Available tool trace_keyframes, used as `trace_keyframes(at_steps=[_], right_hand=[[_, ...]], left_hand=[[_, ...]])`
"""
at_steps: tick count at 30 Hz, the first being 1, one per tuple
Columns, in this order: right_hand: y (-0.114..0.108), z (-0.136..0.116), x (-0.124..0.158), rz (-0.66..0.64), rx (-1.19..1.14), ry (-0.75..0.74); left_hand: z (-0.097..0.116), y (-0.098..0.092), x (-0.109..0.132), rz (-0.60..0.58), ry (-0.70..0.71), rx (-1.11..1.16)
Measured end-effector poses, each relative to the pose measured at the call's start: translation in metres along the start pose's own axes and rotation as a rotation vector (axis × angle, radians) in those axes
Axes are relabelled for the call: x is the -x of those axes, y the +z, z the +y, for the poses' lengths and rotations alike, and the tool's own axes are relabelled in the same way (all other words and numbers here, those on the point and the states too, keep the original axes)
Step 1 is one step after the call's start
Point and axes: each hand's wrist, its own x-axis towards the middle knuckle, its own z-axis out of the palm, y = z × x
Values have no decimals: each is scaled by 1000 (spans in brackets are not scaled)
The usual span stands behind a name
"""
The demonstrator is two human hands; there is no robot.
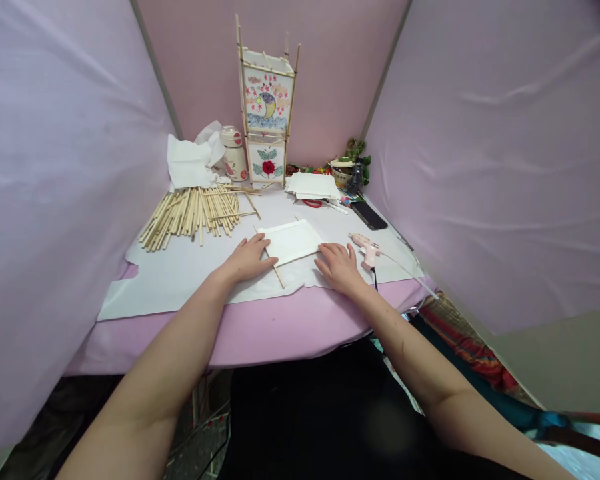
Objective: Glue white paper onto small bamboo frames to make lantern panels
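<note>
A white rectangular panel (293,241) lies flat on the white sheet in front of me. Along its left edge runs a thin wooden stick (280,277), whose near end sticks out past the panel. My left hand (249,259) rests at that edge, fingers stretched out, fingertips and thumb touching the stick and panel border. At the opposite side, my right hand (339,265) lies with fingers apart, its fingertips at the panel's near right corner. To the right of that hand is a pink glue gun (366,249) on its side, with a cord.
A heap of wooden sticks (193,212) lies left. At the back stand a tall lantern-like stick frame (266,120) with painted panels and a bottle (234,155). White sheets (313,185), a phone (369,215) and a bowl (341,175) lie back right. Fabric walls enclose the table.
</note>
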Motion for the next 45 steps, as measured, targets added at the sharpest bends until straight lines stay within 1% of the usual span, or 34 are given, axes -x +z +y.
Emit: trace_keyframes(at_steps=[6,13,14,15,16,18,19,20,21,22,24,27,30,31,34,38,42,45], right_hand=[[4,6,-9,-88,-6,23],[-1,10,-8,-237,-130,46],[-2,13,-9,-243,-156,54],[-3,16,-10,-220,-178,72],[-4,19,-12,-168,-196,98],[-7,26,-15,-4,-210,157],[-9,29,-16,75,-204,172],[-12,30,-16,127,-193,166],[-13,29,-16,144,-178,137],[-14,27,-16,132,-161,94],[-14,17,-14,63,-117,-10],[-7,-3,-10,-54,-44,-150],[-1,-17,-7,-145,1,-206],[0,-19,-7,-153,6,-206],[0,-23,-6,-119,0,-214],[-1,-28,-6,-135,-28,-258],[-1,-36,-7,-57,-53,-274],[0,-41,-7,-85,-85,-324]], left_hand=[[1,-1,0,-6,-1,-15],[1,0,0,-1,-1,-17],[1,0,0,0,-2,-14],[1,1,0,0,-2,-11],[0,1,0,-1,0,-9],[0,1,1,0,4,-6],[-1,1,1,2,6,-6],[-1,1,1,4,6,-6],[-1,1,1,6,6,-6],[-1,1,0,7,6,-5],[-1,1,0,9,6,-5],[0,1,0,8,6,-10],[0,1,0,7,0,-6],[0,1,1,8,-1,-3],[1,1,0,15,2,-2],[1,1,0,18,6,-9],[3,-2,2,10,5,-5],[4,-3,3,5,4,-5]])
